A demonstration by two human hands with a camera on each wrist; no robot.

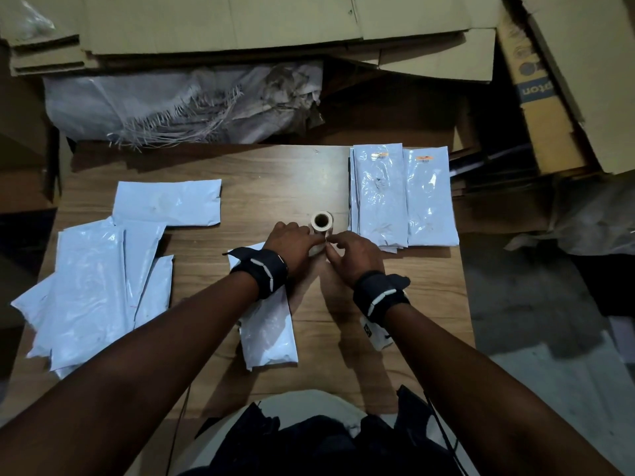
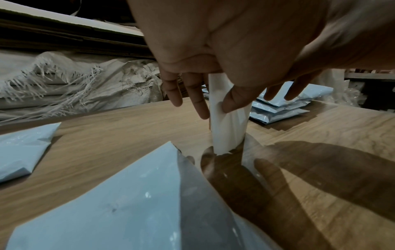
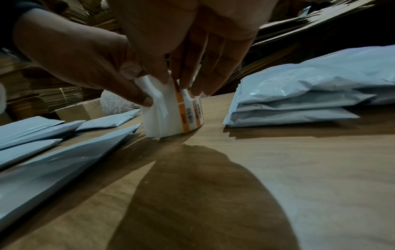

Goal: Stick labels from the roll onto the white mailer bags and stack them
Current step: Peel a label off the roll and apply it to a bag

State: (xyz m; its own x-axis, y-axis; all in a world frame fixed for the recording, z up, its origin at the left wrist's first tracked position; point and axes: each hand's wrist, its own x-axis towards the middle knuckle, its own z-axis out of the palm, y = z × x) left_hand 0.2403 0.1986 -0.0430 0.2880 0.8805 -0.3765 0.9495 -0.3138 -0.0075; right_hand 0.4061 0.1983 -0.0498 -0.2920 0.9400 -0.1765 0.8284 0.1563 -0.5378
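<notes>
A small label roll (image 1: 322, 220) stands on end mid-table; its orange-and-white labels (image 3: 190, 115) show in the right wrist view. My left hand (image 1: 311, 240) pinches the loose white backing strip (image 2: 226, 132) beside the roll, thumb on its face. My right hand (image 1: 331, 245) reaches in from the right, and its fingertips (image 3: 177, 82) pinch a label at the roll's top edge. One white mailer bag (image 1: 269, 334) lies under my left forearm. A loose pile of plain white bags (image 1: 89, 286) sits at the left. Labelled bags (image 1: 381, 197) are stacked at the far right.
The wooden table (image 1: 275, 180) ends just right of the labelled stack. Behind it lie a frayed woven sack (image 1: 171, 101) and flattened cardboard sheets (image 1: 240, 25). Cardboard boxes (image 1: 549, 97) crowd the right side. A small printed slip (image 1: 376, 333) lies under my right wrist.
</notes>
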